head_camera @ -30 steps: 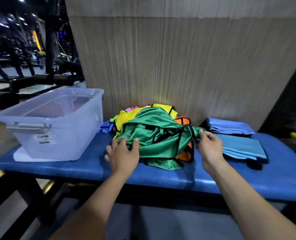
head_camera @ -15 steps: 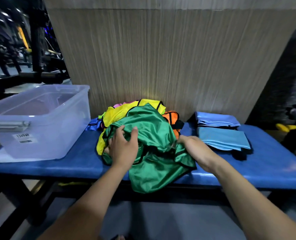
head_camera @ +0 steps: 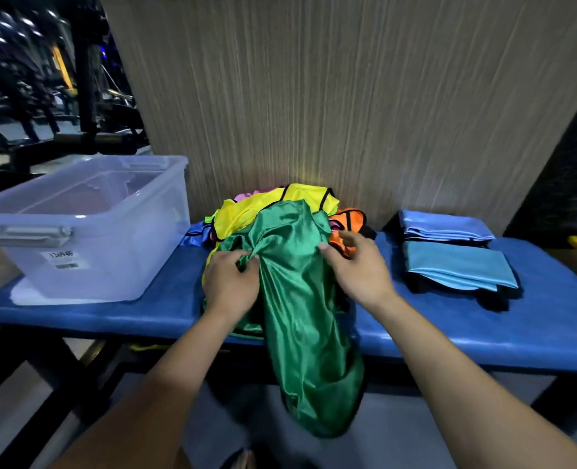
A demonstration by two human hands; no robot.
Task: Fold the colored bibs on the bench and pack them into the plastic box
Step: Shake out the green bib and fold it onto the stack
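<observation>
On the bench: the long blue padded bench [head_camera: 111,319] carried everything, and as I judged it the job had barely begun.
Box: the clear plastic box with a grey latch handle and a white label [head_camera: 87,231] stood at the bench's left end, well apart from my hands; I saw no bib in it, though its walls were cloudy and a reddish tint showed through that I could not place.
Pile: the heap of loose coloured bibs [head_camera: 280,211], yellow, orange, pink and blue, lay unfolded against the wall panel behind my hands; every one was left to fold and pack.
Green bib: the shiny green satin bib with dark trim [head_camera: 300,316] was pulled off the heap, draped over the bench's front edge and hanging down toward me, bunched and not yet folded.
Blue cloths: two folded light-blue cloths [head_camera: 456,265] lay at the right; whether they were bibs I could not tell.
Left hand: my left hand [head_camera: 233,282] pinched a gather of the green bib near its top.
Right hand: my right hand [head_camera: 358,269] curled its fingers on the same bib's right edge, slightly apart from the left.
Hidden: how many bibs the heap held, and the green bib's armholes inside its folds.
</observation>
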